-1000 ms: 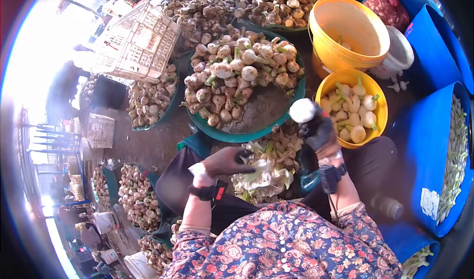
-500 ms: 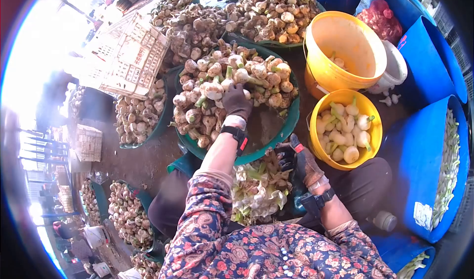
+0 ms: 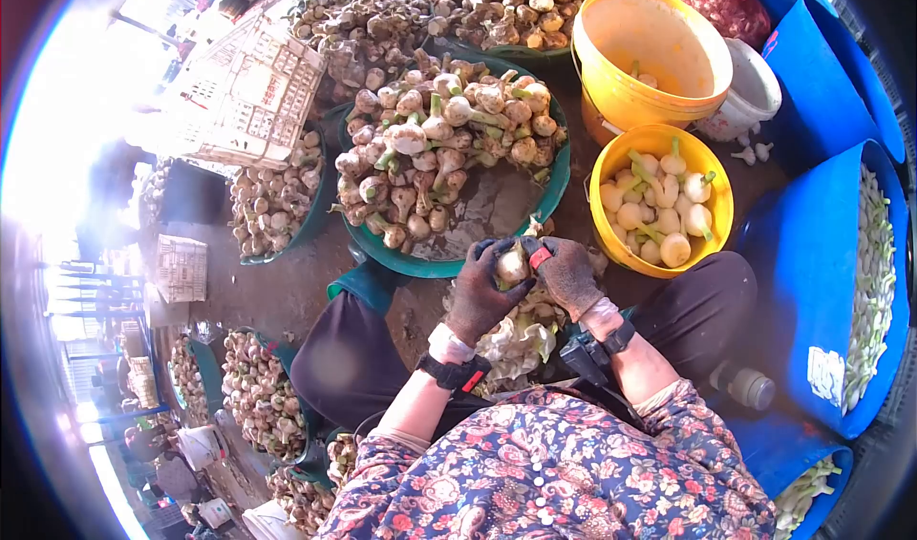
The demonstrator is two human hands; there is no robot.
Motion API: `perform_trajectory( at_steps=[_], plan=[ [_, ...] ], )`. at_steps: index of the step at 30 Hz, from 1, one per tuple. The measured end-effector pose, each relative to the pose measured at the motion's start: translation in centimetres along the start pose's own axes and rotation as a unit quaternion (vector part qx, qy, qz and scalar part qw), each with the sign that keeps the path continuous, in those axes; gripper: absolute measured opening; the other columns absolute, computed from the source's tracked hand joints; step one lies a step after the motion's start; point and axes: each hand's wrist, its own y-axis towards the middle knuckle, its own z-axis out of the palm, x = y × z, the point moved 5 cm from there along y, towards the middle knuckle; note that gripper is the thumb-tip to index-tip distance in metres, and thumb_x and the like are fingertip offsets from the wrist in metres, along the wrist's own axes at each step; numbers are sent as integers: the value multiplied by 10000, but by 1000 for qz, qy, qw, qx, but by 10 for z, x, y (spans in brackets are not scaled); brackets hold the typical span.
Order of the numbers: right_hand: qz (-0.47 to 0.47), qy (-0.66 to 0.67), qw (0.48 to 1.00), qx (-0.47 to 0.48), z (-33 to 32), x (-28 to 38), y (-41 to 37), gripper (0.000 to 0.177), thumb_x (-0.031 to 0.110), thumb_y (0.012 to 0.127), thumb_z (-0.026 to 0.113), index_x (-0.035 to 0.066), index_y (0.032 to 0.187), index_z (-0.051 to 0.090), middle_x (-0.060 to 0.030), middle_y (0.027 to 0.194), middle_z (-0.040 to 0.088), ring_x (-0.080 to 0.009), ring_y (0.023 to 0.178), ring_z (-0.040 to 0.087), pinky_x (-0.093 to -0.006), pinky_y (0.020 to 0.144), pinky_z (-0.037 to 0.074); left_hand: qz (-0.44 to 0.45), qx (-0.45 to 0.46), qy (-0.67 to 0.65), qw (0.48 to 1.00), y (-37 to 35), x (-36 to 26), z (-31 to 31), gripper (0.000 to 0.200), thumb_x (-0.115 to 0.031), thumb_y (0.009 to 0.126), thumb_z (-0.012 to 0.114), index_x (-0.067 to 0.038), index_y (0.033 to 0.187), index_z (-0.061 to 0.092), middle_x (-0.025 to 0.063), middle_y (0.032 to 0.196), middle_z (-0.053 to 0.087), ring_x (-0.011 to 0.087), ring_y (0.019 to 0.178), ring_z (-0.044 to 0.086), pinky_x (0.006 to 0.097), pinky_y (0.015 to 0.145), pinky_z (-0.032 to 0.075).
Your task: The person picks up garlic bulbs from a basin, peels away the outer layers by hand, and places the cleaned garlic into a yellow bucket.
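In front of my lap, my left hand (image 3: 484, 290), in a dark glove, is wrapped round a garlic bulb (image 3: 513, 265) with its top pointing up. My right hand (image 3: 568, 280), also gloved and with a red band on one digit, is closed against the bulb's right side. Beneath both hands lies a heap of pale peeled skins and leaves (image 3: 521, 341). Just beyond them stands a green tub (image 3: 564, 172) of unpeeled garlic bulbs (image 3: 411, 148). To the right, a yellow bucket (image 3: 728, 191) holds clean white bulbs (image 3: 659, 206).
A larger yellow bucket (image 3: 659, 53) and a white bucket (image 3: 750, 91) stand behind. Blue barrels (image 3: 812, 282) line the right side, one filled with stems. More garlic tubs (image 3: 320, 201) and a white crate (image 3: 253, 91) are at left. A bottle (image 3: 752, 387) lies by my right knee.
My left hand has come back from the tub's pile to my lap with a garlic bulb. My right hand has moved up and left to meet it.
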Motion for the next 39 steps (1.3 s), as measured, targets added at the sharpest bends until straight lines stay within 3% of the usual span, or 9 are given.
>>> perform_trajectory(
  at_steps=[4,14,18,22,25,28,31,35,39],
  plan=[
    [103,131,983,78,8,-13,-2,361,359,878,552,15,812,641,-226,749,603,-403,725,584,-423,621,446,2,16,6,1000,-5,-3,-5,591,-160,617,805,-5,1132,558,173,1075,567,319,1033,553,368,879,458],
    [-59,56,993,87,-2,3,-3,283,259,902,518,1,841,619,-134,682,607,-156,629,555,-312,621,455,-69,88,-137,984,-4,17,-3,558,-146,713,776,51,1179,541,99,1132,576,147,1032,550,289,886,460],
    [111,345,916,172,5,-10,-3,344,391,899,551,62,867,643,10,746,595,-78,644,526,-218,582,439,-188,72,-411,889,-7,15,-3,605,-86,729,763,62,1245,482,111,1180,574,151,1027,569,290,904,461],
    [245,480,828,157,16,-9,-17,627,584,814,580,45,1131,553,-76,885,615,-141,725,606,-229,665,497,-203,-49,-470,857,-15,14,26,657,-97,733,769,44,1282,437,98,1193,561,168,1042,568,297,922,452],
    [-155,183,970,33,-4,1,-14,680,633,825,520,29,1137,557,-106,888,622,-177,731,616,-277,639,504,-64,-16,-200,978,-13,9,29,778,-187,692,805,34,1312,389,134,1128,585,257,1046,576,356,951,441],
    [81,258,954,127,10,-31,-1,686,648,832,490,6,1045,601,-100,826,637,-223,744,624,-324,675,498,62,-95,99,989,0,-20,-9,813,-229,663,815,0,1328,406,150,1176,570,282,1050,577,345,905,461],
    [214,148,937,235,38,-82,9,677,648,848,439,2,870,643,-107,730,659,-300,764,644,-393,703,472,-12,177,14,984,1,-12,-9,717,-224,650,814,-50,1271,502,148,1099,606,273,1010,600,336,872,468],
    [120,-14,965,234,26,-55,4,613,587,895,379,29,898,634,-199,837,651,-373,855,619,-426,714,459,42,167,39,984,-14,10,5,354,-185,723,737,-117,1062,664,133,854,658,264,781,643,352,708,492],
    [8,-86,981,175,14,-15,-1,510,513,920,392,59,967,618,-221,856,626,-407,870,578,-434,725,459,-175,48,-134,974,-26,29,17,187,-129,813,689,-67,989,682,95,820,680,186,721,642,309,671,498]
  ],
)
